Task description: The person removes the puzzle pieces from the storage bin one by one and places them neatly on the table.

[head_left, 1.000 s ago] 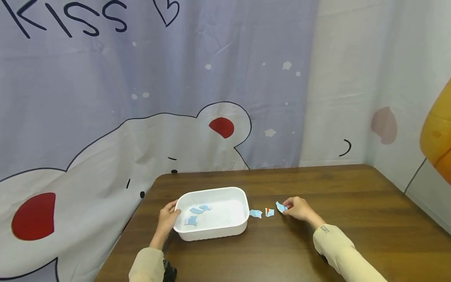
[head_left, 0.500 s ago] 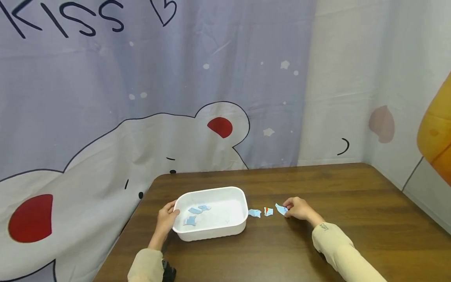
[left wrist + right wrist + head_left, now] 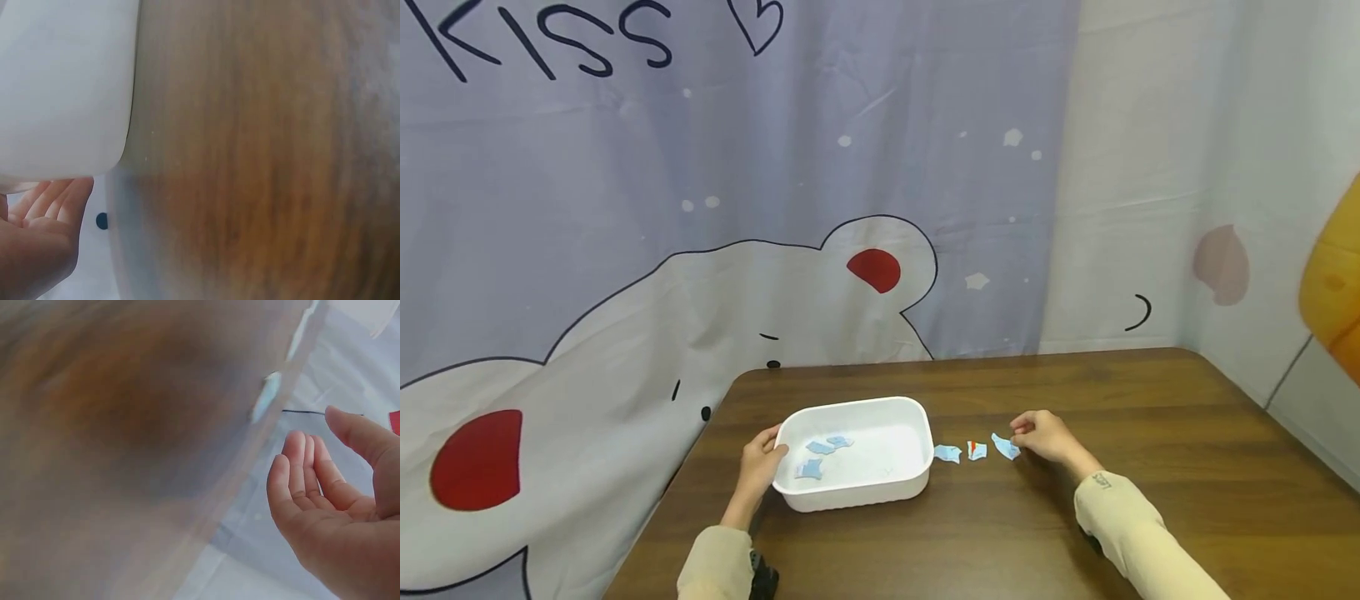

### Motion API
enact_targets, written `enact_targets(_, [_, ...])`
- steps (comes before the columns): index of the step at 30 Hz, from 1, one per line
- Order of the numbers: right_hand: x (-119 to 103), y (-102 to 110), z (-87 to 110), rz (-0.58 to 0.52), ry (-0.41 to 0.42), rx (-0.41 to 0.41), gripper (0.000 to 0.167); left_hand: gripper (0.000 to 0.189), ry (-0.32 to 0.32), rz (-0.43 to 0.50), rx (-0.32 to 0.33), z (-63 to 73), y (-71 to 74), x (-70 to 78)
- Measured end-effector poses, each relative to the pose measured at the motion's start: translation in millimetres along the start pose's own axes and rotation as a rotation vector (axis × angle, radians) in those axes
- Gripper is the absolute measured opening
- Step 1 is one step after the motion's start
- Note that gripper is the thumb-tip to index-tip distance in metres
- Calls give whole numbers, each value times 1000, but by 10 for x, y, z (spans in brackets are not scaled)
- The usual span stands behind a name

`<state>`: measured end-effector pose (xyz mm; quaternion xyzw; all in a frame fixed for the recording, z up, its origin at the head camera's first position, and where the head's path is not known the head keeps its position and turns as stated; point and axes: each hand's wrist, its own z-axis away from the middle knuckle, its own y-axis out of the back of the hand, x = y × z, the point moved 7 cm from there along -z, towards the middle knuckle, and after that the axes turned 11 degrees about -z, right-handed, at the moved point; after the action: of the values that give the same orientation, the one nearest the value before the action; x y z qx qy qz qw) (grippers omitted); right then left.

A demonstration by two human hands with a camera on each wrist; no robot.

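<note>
My left hand [image 3: 758,468] holds the left end of a white plastic basin [image 3: 857,498], thumb over the rim. In the left wrist view its fingers [image 3: 75,200] lie against the basin's end wall. Inside the basin are several jagged, flat light-blue pieces, one nearest the front [image 3: 808,469]. Three more lie in a row on the table, right of the basin: a blue piece [image 3: 947,453], one with a red mark [image 3: 977,451], and another blue piece [image 3: 1005,447]. Just right of this last one, my right hand [image 3: 1047,437] hovers with loosely bent fingers and holds nothing.
The brown wooden table [image 3: 880,558] reaches back to a hanging printed cloth [image 3: 985,208] with cartoon figures. A second stretch of cloth [image 3: 1262,275] hangs along the right side.
My right hand has let go of the rightmost blue piece and drawn slightly up and right from it. That piece lies on the table. The left hand keeps its hold on the basin.
</note>
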<state>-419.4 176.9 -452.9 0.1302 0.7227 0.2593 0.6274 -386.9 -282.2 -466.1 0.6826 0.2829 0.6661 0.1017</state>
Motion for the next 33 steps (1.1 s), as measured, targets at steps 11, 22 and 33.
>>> enact_targets(11, [-633,-227,-153,-69,153,16,31,45,-2,-2,10,-10,-3,21])
enact_targets(22, [-1134,-693,-345,-146,176,-31,28,45,3,-10,26,0,-8,-12])
enact_targets(33, [-1410,-1159,-547,-167,187,-76,31,44,-14,22,43,-5,-2,-38])
